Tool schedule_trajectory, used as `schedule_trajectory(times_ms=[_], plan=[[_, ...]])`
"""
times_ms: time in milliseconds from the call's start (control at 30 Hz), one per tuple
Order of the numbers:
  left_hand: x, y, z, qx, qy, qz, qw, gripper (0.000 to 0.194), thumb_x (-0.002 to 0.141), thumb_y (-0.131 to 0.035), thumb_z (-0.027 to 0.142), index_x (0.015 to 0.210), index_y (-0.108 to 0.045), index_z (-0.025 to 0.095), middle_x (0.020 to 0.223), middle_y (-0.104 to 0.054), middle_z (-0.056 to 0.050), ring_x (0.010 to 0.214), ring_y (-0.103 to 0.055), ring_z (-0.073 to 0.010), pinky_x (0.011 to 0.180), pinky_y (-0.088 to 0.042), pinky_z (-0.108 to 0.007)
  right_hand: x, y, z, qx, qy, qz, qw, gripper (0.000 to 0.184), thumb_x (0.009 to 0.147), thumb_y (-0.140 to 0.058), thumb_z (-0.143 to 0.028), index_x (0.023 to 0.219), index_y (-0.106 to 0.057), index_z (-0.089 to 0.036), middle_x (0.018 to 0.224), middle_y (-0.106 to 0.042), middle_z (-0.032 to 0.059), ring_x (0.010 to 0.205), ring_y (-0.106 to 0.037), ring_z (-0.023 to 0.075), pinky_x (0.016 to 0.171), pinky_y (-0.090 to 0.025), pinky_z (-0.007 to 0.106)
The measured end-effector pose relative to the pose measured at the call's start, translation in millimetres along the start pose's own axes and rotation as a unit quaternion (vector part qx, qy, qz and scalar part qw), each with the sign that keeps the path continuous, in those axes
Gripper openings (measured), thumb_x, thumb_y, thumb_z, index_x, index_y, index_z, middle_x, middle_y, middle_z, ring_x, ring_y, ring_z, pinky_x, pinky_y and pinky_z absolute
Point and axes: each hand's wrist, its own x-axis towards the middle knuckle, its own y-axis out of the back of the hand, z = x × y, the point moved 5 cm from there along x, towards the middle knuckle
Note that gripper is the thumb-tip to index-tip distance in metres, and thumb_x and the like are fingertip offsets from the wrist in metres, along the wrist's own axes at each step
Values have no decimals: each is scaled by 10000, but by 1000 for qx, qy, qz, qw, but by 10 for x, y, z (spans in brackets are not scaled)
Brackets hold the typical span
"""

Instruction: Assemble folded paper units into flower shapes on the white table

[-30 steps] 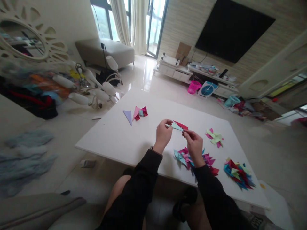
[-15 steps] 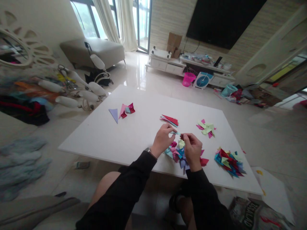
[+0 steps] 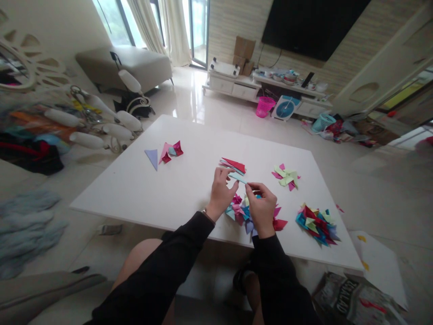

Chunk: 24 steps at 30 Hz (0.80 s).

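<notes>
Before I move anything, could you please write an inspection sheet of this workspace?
Surface: flat white table.
Work things: pale blue-green paper strip; red-topped paper stack beyond it; multicoloured folded-paper heap at right.
Clutter: grey lettered bag near the table's right corner.
Hands: left hand and right hand both hold the strip.
Cables: thin dark cable below the black wall television.
Surroundings: bright pink plastic basket and square blue-and-white fan by the low white cabinet.

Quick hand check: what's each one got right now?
Left hand: closed, holding one end of the pale blue paper.
Right hand: closed, fingertips pinching the other end.
</notes>
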Motion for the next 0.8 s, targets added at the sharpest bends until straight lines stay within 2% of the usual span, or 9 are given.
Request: schedule_trajectory(times_ms=[67, 100, 133, 200, 267, 333, 467, 600, 800], plan=[[-30, 25, -72, -56, 65, 43, 995, 247, 763, -706, 150, 988, -626, 214, 987, -585, -36, 775, -567, -137, 697, -479, -264, -3, 22, 15, 14, -25, 25, 999, 168, 869, -683, -342, 866, -754, -191, 823, -751, 38, 701, -653, 173, 663, -513, 296], [-45, 18, -123, -90, 106, 47, 989, 188, 762, -707, 172, 917, -605, 205, 910, -589, -23, 735, -564, -133, 667, -468, -257, -4, 28, 34, 23, -38, 34, 998, 173, 862, -692, -345, 860, -756, -185, 817, -751, 42, 709, -656, 177, 668, -514, 299], [-61, -9, -174, -125, 152, 32, 980, 139, 766, -704, 200, 844, -589, 195, 836, -593, -17, 702, -565, -132, 641, -458, -253, -4, 29, 61, 33, -51, 41, 997, 175, 852, -703, -346, 851, -758, -179, 806, -750, 45, 713, -658, 181, 677, -515, 303], [-96, -104, -244, -201, 233, -41, 951, 144, 781, -702, 275, 763, -601, 174, 771, -631, -35, 680, -586, -140, 617, -451, -254, -5, 13, 127, 63, -75, 46, 994, 178, 829, -726, -345, 837, -756, -170, 785, -744, 48, 711, -658, 185, 698, -521, 316], [-131, -189, -249, -276, 280, -112, 913, 219, 786, -720, 360, 801, -666, 148, 841, -696, -79, 729, -626, -156, 627, -463, -256, -9, -25, 190, 103, -98, 41, 989, 191, 811, -744, -353, 836, -750, -164, 778, -739, 50, 703, -659, 187, 707, -528, 327], [-143, -216, -220, -335, 292, -136, 885, 314, 771, -758, 420, 897, -705, 137, 949, -727, -103, 809, -654, -166, 651, -476, -249, -13, -74, 225, 134, -112, 31, 984, 211, 802, -753, -366, 846, -745, -160, 787, -739, 54, 701, -662, 187, 709, -533, 333], [-123, -200, -192, -391, 287, -116, 867, 375, 724, -831, 404, 950, -681, 146, 997, -742, -95, 849, -673, -156, 662, -474, -226, -16, -149, 213, 154, -118, 16, 981, 224, 792, -759, -378, 846, -740, -161, 794, -740, 55, 708, -663, 186, 719, -535, 334], [-107, -197, -228, -404, 286, -108, 862, 389, 722, -843, 366, 977, -637, 158, 957, -757, -80, 801, -688, -144, 644, -464, -217, -24, -204, 186, 158, -133, 3, 978, 220, 789, -755, -378, 838, -732, -165, 785, -737, 49, 690, -656, 180, 711, -533, 331], [-97, -190, -284, -391, 270, -102, 874, 415, 734, -831, 390, 1003, -626, 149, 902, -754, -69, 737, -694, -138, 609, -449, -214, -48, -243, 137, 169, -139, -7, 976, 202, 811, -731, -364, 828, -713, -164, 762, -726, 43, 683, -652, 176, 708, -530, 329]])
